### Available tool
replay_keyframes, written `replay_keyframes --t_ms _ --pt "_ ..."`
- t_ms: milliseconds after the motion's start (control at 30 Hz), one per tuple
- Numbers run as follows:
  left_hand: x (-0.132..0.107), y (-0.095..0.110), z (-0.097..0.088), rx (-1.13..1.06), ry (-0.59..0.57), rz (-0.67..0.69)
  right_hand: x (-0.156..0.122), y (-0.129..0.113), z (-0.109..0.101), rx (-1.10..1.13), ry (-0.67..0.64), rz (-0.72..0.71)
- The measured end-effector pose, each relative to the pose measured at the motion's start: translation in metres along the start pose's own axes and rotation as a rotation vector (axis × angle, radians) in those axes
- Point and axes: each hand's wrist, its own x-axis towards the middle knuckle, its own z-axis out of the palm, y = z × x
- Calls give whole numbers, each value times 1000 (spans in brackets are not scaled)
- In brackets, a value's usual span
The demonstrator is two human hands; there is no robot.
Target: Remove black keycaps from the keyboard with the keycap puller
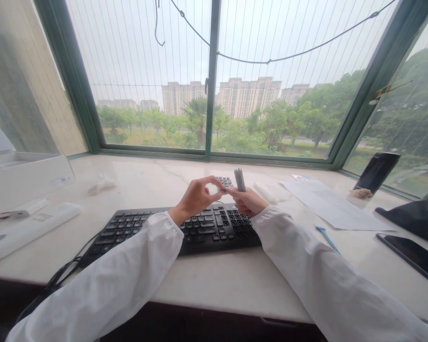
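A black keyboard [171, 230] lies on the pale stone sill in front of me. Both hands hover above its right half, meeting at the fingertips. My left hand [196, 197] is curled, thumb and forefinger pinching a small dark piece that looks like a keycap [221, 189]. My right hand [248, 199] is closed around a grey stick-like tool [239, 179] that points upward, and its fingertips touch the same small piece. Several loose dark keycaps [225, 181] lie just behind the hands.
A long white device [24, 230] and a white box [21, 178] sit at the left. Papers [337, 206], a blue tool [326, 237], a propped phone [376, 172] and a flat phone [413, 254] lie at the right. A black cable [57, 280] hangs off the front edge.
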Motion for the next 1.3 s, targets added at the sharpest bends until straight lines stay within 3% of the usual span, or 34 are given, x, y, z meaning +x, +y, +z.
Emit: replay_keyframes --t_ms 300,833,1300 --pt "0 -2 1 26 8 18 3 4 -1 -223 166 -158" --pt "0 -5 1 87 56 16 0 4 4 -220 136 -155" --pt "-1 -2 2 104 31 65 0 1 4 -228 151 -140"
